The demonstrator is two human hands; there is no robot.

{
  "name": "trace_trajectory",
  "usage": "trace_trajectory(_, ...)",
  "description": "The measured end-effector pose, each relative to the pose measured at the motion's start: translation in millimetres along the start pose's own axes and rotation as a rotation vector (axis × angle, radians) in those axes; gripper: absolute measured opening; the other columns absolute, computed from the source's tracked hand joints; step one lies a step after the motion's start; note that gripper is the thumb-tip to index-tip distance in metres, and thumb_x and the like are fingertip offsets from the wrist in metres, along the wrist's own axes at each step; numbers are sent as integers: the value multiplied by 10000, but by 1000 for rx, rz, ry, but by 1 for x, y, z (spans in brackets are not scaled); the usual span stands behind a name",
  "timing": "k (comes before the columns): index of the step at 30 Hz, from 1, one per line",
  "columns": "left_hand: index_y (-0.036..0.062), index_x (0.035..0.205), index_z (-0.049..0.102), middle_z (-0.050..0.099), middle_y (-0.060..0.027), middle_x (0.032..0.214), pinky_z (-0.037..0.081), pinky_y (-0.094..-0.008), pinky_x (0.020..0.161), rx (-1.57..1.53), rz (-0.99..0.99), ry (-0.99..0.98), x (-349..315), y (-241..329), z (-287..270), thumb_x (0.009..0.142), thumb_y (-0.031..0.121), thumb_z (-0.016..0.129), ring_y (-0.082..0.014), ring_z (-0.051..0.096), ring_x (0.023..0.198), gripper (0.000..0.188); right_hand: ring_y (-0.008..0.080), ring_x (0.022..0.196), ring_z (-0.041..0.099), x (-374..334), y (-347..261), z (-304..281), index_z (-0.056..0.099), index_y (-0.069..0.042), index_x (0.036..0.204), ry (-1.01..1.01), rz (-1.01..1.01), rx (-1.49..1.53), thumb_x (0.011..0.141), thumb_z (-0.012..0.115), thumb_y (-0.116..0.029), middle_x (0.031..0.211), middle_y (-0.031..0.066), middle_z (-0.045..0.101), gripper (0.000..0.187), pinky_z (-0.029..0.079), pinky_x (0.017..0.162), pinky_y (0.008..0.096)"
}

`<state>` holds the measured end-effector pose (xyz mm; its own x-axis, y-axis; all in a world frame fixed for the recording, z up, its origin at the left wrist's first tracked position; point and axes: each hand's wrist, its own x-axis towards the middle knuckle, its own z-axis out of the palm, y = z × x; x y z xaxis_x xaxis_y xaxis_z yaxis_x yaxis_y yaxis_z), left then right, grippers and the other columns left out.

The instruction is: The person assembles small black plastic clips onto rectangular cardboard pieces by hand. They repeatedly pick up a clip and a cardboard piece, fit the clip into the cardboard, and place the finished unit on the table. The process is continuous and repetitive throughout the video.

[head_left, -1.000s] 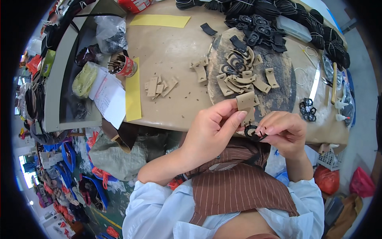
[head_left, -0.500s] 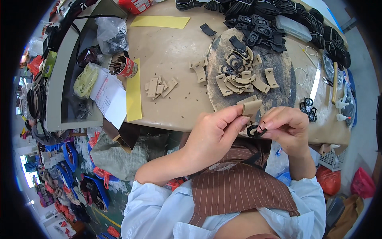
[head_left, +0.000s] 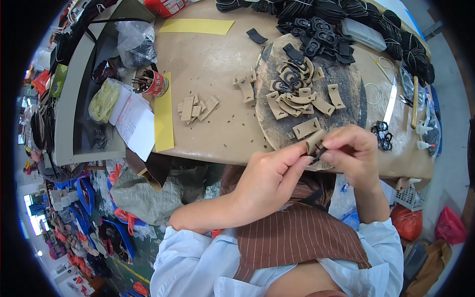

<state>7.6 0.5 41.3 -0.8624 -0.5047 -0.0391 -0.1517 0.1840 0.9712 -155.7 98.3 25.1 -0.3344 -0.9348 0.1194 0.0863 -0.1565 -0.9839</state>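
Over the near edge of a dark round board (head_left: 346, 81), my two hands come together on one small assembly. My left hand (head_left: 269, 173) pinches a curved tan leather tab (head_left: 314, 141) between thumb and fingers. Against the tab's lower end, my right hand (head_left: 352, 151) grips a small black buckle (head_left: 319, 154), its shape mostly covered by fingertips. Just beyond my fingers lies a slotted tan tab (head_left: 307, 129), flat on the board. Farther up the board sits a heap of tan tabs (head_left: 295, 103), mixed with black ring-shaped buckles (head_left: 292, 78).
Left of the board lies a small pile of tan pieces (head_left: 198, 107). A red can of tools (head_left: 157, 85) stands beside a yellow strip (head_left: 165, 119) and a grey shelf (head_left: 69, 114). Black buckle pieces (head_left: 316, 37) and cord bundles (head_left: 415, 54) crowd the far side; a wooden-handled tool (head_left: 414, 104) lies right.
The tan tab in my left hand has tipped lower. My right hand has shifted slightly up and left, bringing the black buckle close against the tab.
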Motion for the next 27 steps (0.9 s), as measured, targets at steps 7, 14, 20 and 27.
trace_trajectory(7, -17, 987, 576, 561, 26, 736, 415, -212, 559, -645, -248, 202, -2, -15, 21, 919, 99, 461, -35, 497, 705, 177, 133, 748, 602, -1, 18, -1, 644, 4, 865, -77, -90, -166, 676, 703, 61, 817, 97, 627, 206, 468, 633, 230)
trace_trajectory(14, -39, 1127, 528, 600, -41, 957, 472, -207, 765, -447, -168, -49, -7, -34, 16, 937, 96, 426, -65, 552, 879, 254, 122, 725, 562, -8, 19, 0, 649, -3, 851, -40, -65, -154, 668, 702, 68, 818, 82, 603, 204, 429, 608, 217)
trace_trajectory(20, -22, 1087, 567, 607, -64, 1025, 448, -223, 800, -422, -90, -9, -11, -31, 21, 904, 113, 506, -92, 548, 945, 236, 115, 771, 521, -5, 10, 11, 649, -6, 858, 104, 111, 28, 675, 687, 50, 838, 52, 558, 196, 398, 684, 227)
trace_trajectory(27, 45, 1089, 582, 616, -104, 960, 450, -258, 765, 328, 194, 91, 3, -37, 6, 786, 52, 629, -215, 597, 899, 307, 91, 772, 503, 1, 18, -9, 645, -9, 886, -158, 86, -142, 732, 677, -40, 791, 28, 546, 160, 392, 675, 213)
